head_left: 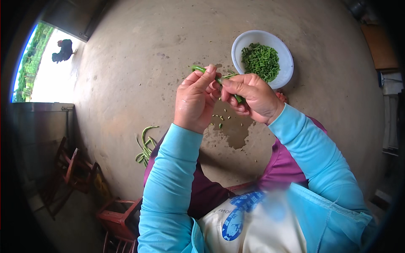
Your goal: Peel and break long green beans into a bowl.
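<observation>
"Pinching something, is it, that left hand (194, 99)?"

"Yes, a green bean (218, 79). It slants across both hands, one tip showing past the left. The right hand (255, 95) has its grip closed on the bean too, and the lower end pokes out beneath."

"One piece or two?"

"Can't tell; too much of it is hidden."

"Where are they held?"

"Close together above the grey-brown floor (147, 84), to the left of a white bowl (288, 55) in this view."

"What's in the bowl?"

"Short green pieces (261, 63), heaped."

"And lower down?"

"Some long beans (146, 146) lie loose on the floor, near the purple left trouser leg (206, 181). Small scraps (220, 125) and a wet patch (235, 137) show below the hands."

"That dark shape, upper left?"

"A chicken (63, 51), on bright ground (50, 80) outside."
</observation>
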`<state>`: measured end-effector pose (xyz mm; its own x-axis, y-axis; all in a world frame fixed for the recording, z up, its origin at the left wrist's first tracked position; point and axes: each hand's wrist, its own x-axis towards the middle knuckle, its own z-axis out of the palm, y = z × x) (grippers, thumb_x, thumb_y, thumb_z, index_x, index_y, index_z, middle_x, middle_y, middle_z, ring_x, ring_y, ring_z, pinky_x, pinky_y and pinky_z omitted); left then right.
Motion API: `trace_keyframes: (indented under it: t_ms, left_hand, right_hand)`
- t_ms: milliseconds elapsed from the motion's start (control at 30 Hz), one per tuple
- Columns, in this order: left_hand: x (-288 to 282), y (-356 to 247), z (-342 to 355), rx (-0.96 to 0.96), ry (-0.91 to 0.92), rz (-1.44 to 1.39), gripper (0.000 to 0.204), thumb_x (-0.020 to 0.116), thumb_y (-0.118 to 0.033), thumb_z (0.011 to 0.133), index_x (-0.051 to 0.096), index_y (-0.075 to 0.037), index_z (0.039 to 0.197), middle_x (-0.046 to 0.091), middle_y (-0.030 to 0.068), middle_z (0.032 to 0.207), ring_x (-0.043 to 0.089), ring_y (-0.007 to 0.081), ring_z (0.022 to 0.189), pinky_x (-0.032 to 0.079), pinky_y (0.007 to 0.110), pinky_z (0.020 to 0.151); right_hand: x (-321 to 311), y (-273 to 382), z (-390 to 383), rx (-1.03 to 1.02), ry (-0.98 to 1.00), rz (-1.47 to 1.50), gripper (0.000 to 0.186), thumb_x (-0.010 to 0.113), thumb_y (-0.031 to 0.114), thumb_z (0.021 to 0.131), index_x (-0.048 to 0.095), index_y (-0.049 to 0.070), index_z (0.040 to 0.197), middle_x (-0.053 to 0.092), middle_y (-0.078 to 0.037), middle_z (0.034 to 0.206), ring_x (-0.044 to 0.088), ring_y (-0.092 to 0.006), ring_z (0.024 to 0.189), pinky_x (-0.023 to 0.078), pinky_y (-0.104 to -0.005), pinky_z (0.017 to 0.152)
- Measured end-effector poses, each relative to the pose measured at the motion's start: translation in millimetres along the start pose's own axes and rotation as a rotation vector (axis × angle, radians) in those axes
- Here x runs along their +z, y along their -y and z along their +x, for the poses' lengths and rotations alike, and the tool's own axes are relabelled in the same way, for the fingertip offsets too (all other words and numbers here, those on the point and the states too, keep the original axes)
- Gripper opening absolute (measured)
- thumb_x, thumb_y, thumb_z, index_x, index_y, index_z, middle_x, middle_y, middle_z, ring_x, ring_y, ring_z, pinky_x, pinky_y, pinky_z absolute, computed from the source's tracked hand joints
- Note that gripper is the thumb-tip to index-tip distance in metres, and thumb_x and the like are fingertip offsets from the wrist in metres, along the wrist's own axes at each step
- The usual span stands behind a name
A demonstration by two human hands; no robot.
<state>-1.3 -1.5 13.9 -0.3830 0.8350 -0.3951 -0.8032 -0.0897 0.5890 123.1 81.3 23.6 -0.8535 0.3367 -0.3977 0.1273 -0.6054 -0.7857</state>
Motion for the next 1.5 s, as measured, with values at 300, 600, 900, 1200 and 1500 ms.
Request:
trace_keyframes:
  t_ms: [300,600,900,1200,1500]
  left_hand:
    - [-15,0,13,-0.056,-0.098,-0.18,0.011,0.054,-0.014,0.085,0.053,-0.003,0.084,0.054,0.003,0.074,0.051,0.0076,0.061,0.043,0.018,0.052]
    - [-2,2,2,0.007,-0.035,-0.009,0.011,0.055,-0.014,0.084,0.054,-0.003,0.084,0.054,0.0005,0.073,0.05,0.0063,0.06,0.041,0.016,0.051]
    - [-12,6,14,-0.049,-0.076,-0.174,0.014,0.052,-0.015,0.086,0.052,-0.001,0.087,0.053,0.0027,0.074,0.05,0.0086,0.064,0.043,0.019,0.055]
    - [1,3,5,0.026,-0.056,-0.082,0.014,0.053,-0.014,0.085,0.053,-0.001,0.09,0.054,0.0025,0.074,0.049,0.0074,0.061,0.043,0.019,0.055]
    - [2,8,6,-0.008,0.012,-0.009,0.013,0.055,-0.014,0.084,0.055,-0.002,0.085,0.056,0.0017,0.075,0.051,0.0064,0.061,0.044,0.018,0.056]
  right_hand:
    - [8,5,-10,-0.614,-0.043,-0.411,0.025,0.053,0.014,0.078,0.055,-0.001,0.058,0.048,-0.001,0.051,0.041,-0.0068,0.047,0.033,-0.0214,0.042]
    - [-3,3,1,0.077,-0.047,0.098,0.027,0.055,0.028,0.082,0.056,0.004,0.072,0.051,-0.002,0.059,0.041,-0.0046,0.042,0.03,-0.0162,0.034]
    - [3,-7,4,-0.783,-0.138,-0.596,0.025,0.055,0.02,0.084,0.06,0.001,0.068,0.053,-0.001,0.058,0.042,-0.0027,0.048,0.031,-0.0164,0.041]
    - [-7,6,-3,-0.142,-0.048,0.332,0.03,0.051,0.03,0.082,0.053,0.003,0.069,0.048,-0.004,0.058,0.042,-0.009,0.041,0.031,-0.0183,0.037]
    - [-2,0,0,-0.051,-0.088,0.017,0.026,0.058,0.026,0.082,0.058,0.004,0.068,0.05,-0.001,0.059,0.042,-0.0036,0.045,0.033,-0.016,0.037]
